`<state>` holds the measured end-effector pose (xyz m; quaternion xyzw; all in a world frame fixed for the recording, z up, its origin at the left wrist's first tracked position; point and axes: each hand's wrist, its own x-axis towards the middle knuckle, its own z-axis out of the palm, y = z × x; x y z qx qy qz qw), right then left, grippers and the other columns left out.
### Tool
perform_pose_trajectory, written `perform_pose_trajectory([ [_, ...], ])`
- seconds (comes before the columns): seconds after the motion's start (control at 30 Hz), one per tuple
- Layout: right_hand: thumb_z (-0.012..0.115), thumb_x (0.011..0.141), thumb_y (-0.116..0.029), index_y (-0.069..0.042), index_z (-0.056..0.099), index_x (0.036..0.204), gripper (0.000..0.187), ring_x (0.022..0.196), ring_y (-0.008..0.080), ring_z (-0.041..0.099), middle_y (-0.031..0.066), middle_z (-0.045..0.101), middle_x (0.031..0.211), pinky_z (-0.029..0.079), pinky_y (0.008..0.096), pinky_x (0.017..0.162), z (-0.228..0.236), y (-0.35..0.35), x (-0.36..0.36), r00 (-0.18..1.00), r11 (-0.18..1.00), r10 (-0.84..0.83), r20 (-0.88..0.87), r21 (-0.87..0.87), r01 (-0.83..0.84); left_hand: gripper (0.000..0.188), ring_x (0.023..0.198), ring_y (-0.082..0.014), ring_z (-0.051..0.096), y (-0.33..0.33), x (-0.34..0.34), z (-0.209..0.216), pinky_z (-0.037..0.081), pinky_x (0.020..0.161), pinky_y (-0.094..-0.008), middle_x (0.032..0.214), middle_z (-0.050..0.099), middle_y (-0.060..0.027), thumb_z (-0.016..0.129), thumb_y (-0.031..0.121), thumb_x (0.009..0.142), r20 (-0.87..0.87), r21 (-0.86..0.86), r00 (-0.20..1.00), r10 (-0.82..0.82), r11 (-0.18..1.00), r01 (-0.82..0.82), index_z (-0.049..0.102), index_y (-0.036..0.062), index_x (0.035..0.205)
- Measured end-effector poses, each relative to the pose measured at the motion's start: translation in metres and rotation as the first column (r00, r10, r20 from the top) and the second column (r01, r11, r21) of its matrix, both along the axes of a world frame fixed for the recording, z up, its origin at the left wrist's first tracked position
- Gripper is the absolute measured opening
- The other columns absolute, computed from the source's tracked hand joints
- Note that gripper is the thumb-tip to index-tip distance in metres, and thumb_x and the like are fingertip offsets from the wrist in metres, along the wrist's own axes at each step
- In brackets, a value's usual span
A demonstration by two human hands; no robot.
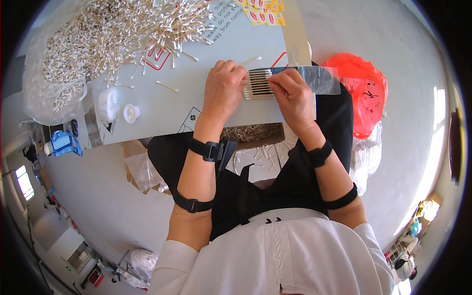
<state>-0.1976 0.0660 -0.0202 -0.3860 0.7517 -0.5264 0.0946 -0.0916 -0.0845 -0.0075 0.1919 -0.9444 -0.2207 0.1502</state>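
A neat row of cotton swabs (257, 84) lies side by side near the table's front edge, between my two hands. At its left end my left hand (223, 88) is closed, its fingertips gathered on the swab tips. Thumb and fingers of my right hand (294, 92) pinch at the row's right end. A clear plastic sleeve (322, 80) reaches out from under my right hand past the table edge. Just beyond my left fingertips is a single swab (251, 61); whether that hand touches it I cannot tell.
A large heap of loose swabs (123, 34) spills from a clear bag at the back left. Nearby are a small white round piece (131, 113) and a stray swab (167, 86). Yellow labels (263, 11) lie at the back. A red plastic bag (361, 88) hangs at the right.
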Motion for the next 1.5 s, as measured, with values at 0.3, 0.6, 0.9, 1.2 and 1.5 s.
perform_pose_trajectory([
  [0.3, 0.07, 0.077, -0.013, -0.011, 0.064, 0.08, 0.007, 0.079, 0.027, 0.061, 0.0056, 0.056, 0.079, 0.05, 0.0386, 0.064, -0.011, -0.027, -0.002, 0.954, 0.977, 0.04, -0.296, 0.211, 0.025, 0.013, 0.079, -0.0269, 0.055, -0.006, 0.005, 0.001, 0.047, 0.07, -0.0368, 0.077, 0.055, -0.0082, 0.069, 0.0, 0.076, -0.138, 0.172, 0.986, 0.09, 0.983, -0.065, 0.057, 0.0021, 0.079],
  [0.6, 0.07, 0.079, -0.005, -0.008, 0.069, 0.085, 0.006, 0.064, 0.0179, 0.056, 0.0041, 0.058, 0.077, 0.047, 0.0297, 0.06, -0.016, -0.017, -0.01, 0.991, 0.993, -0.115, 0.074, -0.027, 0.117, 0.008, 0.071, -0.0235, 0.055, 0.031, 0.063, 0.034, 0.046, 0.066, -0.0319, 0.076, 0.054, -0.0079, 0.065, 0.0, 0.077, 0.161, 0.537, 0.94, -0.302, 0.825, 0.173, 0.057, -0.0001, 0.078],
  [0.9, 0.065, 0.088, 0.0, 0.001, 0.065, 0.098, 0.01, 0.076, 0.0065, 0.053, 0.0013, 0.055, 0.092, 0.046, 0.0209, 0.071, -0.013, 0.004, 0.004, 0.86, 0.928, -0.159, 0.486, -0.224, 0.298, 0.011, 0.074, -0.0132, 0.058, 0.005, 0.036, 0.023, 0.048, 0.068, -0.0279, 0.08, 0.061, -0.0039, 0.06, -0.008, 0.076, 0.017, 0.508, 1.0, -0.004, 0.861, -0.005, 0.062, -0.0016, 0.085],
  [1.2, 0.063, 0.089, 0.001, 0.002, 0.064, 0.1, 0.011, 0.075, 0.0071, 0.057, 0.0013, 0.062, 0.088, 0.049, 0.0209, 0.071, -0.019, 0.008, -0.001, 0.806, 0.932, -0.108, 0.582, -0.222, 0.285, 0.013, 0.081, -0.0105, 0.06, -0.005, 0.033, 0.026, 0.048, 0.076, -0.0255, 0.086, 0.067, -0.0052, 0.056, -0.003, 0.087, 0.168, 0.566, 0.977, -0.133, 0.824, 0.015, 0.066, -0.0035, 0.096],
  [1.5, 0.062, 0.091, 0.0, 0.003, 0.066, 0.099, 0.009, 0.078, 0.0083, 0.062, 0.003, 0.066, 0.088, 0.053, 0.0227, 0.074, -0.015, 0.01, -0.003, 0.753, 0.913, -0.096, 0.651, -0.244, 0.328, 0.013, 0.086, -0.0183, 0.066, 0.016, 0.06, 0.022, 0.052, 0.077, -0.0306, 0.093, 0.069, -0.0084, 0.058, 0.003, 0.09, 0.223, 0.804, 0.973, 0.066, 0.552, -0.221, 0.065, -0.002, 0.1],
])
